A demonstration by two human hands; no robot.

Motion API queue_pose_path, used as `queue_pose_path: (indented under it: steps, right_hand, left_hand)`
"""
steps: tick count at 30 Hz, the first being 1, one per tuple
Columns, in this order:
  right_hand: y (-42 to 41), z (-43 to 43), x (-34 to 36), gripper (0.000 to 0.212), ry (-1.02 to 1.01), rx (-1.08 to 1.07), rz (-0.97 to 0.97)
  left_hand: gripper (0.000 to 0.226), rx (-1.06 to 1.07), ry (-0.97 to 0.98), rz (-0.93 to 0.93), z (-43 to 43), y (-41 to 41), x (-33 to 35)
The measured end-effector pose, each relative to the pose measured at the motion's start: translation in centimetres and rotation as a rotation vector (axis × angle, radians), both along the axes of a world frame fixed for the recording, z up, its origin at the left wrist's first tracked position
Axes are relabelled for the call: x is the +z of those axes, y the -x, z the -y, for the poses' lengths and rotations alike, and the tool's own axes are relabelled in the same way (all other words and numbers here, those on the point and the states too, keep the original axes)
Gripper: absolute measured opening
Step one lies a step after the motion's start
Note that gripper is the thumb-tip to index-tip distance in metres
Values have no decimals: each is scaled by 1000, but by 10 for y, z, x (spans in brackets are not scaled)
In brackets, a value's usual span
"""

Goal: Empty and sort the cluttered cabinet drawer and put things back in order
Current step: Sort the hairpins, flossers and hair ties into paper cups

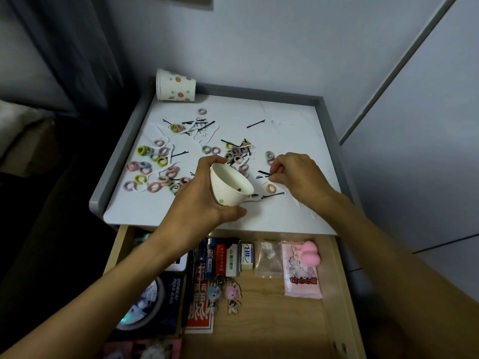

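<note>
White paper cup [229,186], tilted, is gripped in my left hand [202,195], fingers curled round it, over the table [290,117]. Just right of the cup, my right hand [298,177] pinches black hairpins [265,173]. Pastel hair ties [155,164] lie scattered left of the cup, and the open drawer [272,325] is below it.

subject: one person, two arms in view | left hand [199,195]: bare, uncovered to the fingertips | right hand [300,177]: bare, back and knuckles shown | left forearm [124,268]: behind the left hand, bare from wrist to picture edge | right forearm [388,242]: behind the right hand, bare from wrist to picture edge
</note>
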State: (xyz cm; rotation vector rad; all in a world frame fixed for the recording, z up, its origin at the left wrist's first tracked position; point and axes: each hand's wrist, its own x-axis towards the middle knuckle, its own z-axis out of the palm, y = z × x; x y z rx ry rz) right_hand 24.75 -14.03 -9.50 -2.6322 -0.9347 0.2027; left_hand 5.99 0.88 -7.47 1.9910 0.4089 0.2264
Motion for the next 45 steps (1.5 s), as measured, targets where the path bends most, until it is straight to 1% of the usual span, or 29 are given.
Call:
queue_pose_path:
  steps: [4,9,12,14,16,17,19,21,22,24,26,28,29,30,32,34,35,37,41,43,45]
  right_hand:
    - [5,-3,-2,9,-6,-7,28]
    - [11,-7,-4,15,173,104,273]
    - [9,-2,-5,18,230,81,370]
    - [4,1,-3,20,216,20,342]
    - [-1,4,2,20,152,-35,250]
    - [-3,5,5,17,83,-59,191]
    - [-4,5,14,11,-125,-77,40]
    - [2,4,30,10,-293,19,-77]
    - [7,2,39,11,-322,98,-112]
    - [21,-3,53,11,-312,252,-170]
    - [35,-9,55,12,-251,372,-200]
    - [44,-14,50,14,-207,440,-187]
    - [46,-16,47,15,-216,450,-173]
    - [47,-16,45,16,-246,436,-157]
    - [46,-15,45,16,-333,340,-138]
    - [43,-12,46,16,-353,217,-177]
    - [44,-11,46,15,-340,186,-228]
    - [49,-11,45,13,-338,191,-334]
    - [51,-10,46,12,-371,223,-394]
    - [40,-4,42,11,-310,177,-320]
    - [28,6,33,12,-144,149,-174]
  left_hand:
    - [82,-3,1,-2,0,0,-1]
    - [81,-6,2,-10,1,-1,-1]
    - [80,-7,4,-6,1,-1,-1]
    - [80,-7,1,-7,0,-1,-1]
    - [80,-4,0,-11,0,-1,-1]
    - [80,-3,-1,-12,0,-1,-1]
    - [81,0,-12,-18,0,-1,-1]
    - [81,2,-30,-27,0,-2,-2]
    - [82,2,-44,-30,0,-2,-2]
    - [82,-3,-76,-36,0,-2,-2]
    - [83,-18,-100,-35,1,-2,-3]
    - [85,-42,-115,-29,3,-1,-3]
    - [86,-54,-125,-24,4,-1,-4]
    - [87,-59,-138,-17,4,0,-4]
    - [87,-55,-161,0,2,0,-3]
    - [87,-40,-168,14,1,1,0]
    - [87,-32,-165,21,1,1,0]
    - [86,-13,-135,28,2,0,2]
    - [86,38,-83,53,2,1,6]
    - [84,75,-93,70,-3,2,9]
    - [83,126,-103,85,-12,3,12]
